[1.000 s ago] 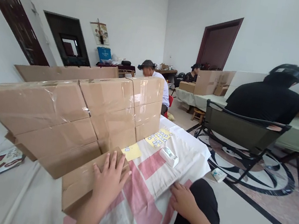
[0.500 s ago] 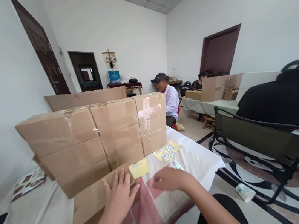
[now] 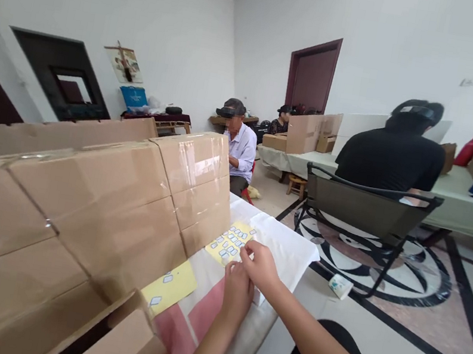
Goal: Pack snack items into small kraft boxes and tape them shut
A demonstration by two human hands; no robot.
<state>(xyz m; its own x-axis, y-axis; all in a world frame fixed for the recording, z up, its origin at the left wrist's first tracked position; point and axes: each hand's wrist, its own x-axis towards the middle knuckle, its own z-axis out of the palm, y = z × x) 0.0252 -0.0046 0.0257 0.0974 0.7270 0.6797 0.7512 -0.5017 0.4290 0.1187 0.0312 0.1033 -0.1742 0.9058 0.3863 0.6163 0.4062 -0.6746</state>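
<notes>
My left hand [image 3: 238, 291] and my right hand [image 3: 261, 267] meet above the cloth-covered table, fingers bent and pinched close together. Whatever they pinch is too small or hidden to name. Just beyond them lies a yellow sheet [image 3: 233, 238] with several small white, blue-edged pieces on it. A second yellow sheet [image 3: 176, 289], bearing a few such pieces, lies nearer, to the left. Part of a white object [image 3: 259, 297] shows beneath my right wrist. In the lower left stands a cardboard box [image 3: 118, 341] with a gap along its top; neither hand touches it.
Stacked, taped cardboard boxes [image 3: 111, 192] form a wall along the left. The table's white cloth [image 3: 285, 233] hangs over the right edge. A paper cup [image 3: 340, 286] lies on the floor near a folding chair [image 3: 362, 210] with a seated person. Other people sit farther back.
My left hand has left the cardboard box and moved right to meet my right hand. The view has turned right, and the box now shows a gap along its top.
</notes>
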